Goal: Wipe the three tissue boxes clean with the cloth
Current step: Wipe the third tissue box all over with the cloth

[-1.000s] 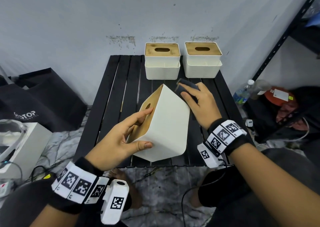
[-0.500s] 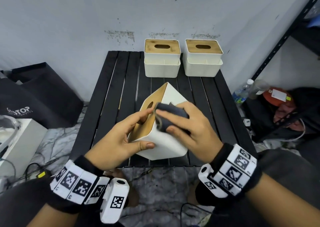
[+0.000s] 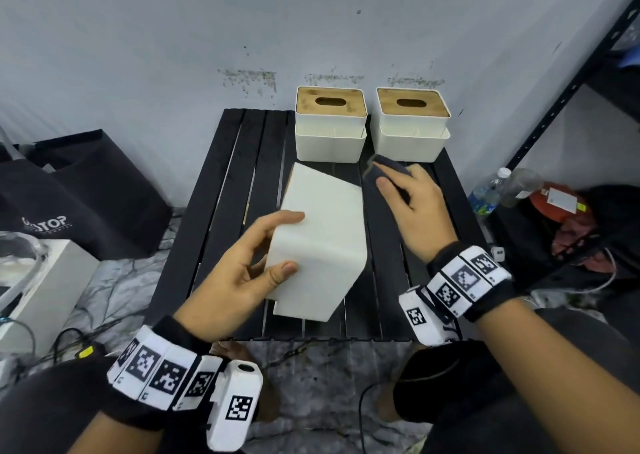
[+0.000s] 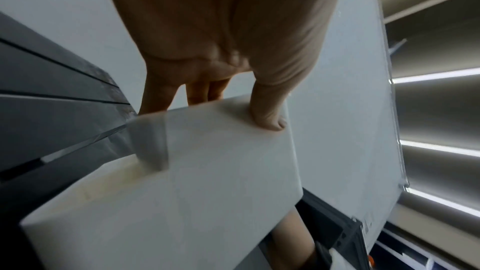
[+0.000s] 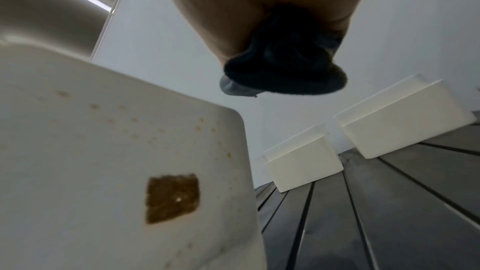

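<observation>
Your left hand (image 3: 239,273) grips the tilted tissue box (image 3: 322,245) at frame centre, thumb on the near face, fingers round its left edge, while your right hand (image 3: 412,207) bunches the dark cloth (image 3: 384,173) at upper right. Half a second ago the cloth was on the box; now it is clear of it, with the box turned to show plain white walls. Brown spots on its right-hand face probably need wiping next.

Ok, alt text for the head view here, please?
A left hand holds a tilted white tissue box over a black slatted table; the right hand grips a dark cloth beside it. Two more tissue boxes stand against the wall.
</observation>
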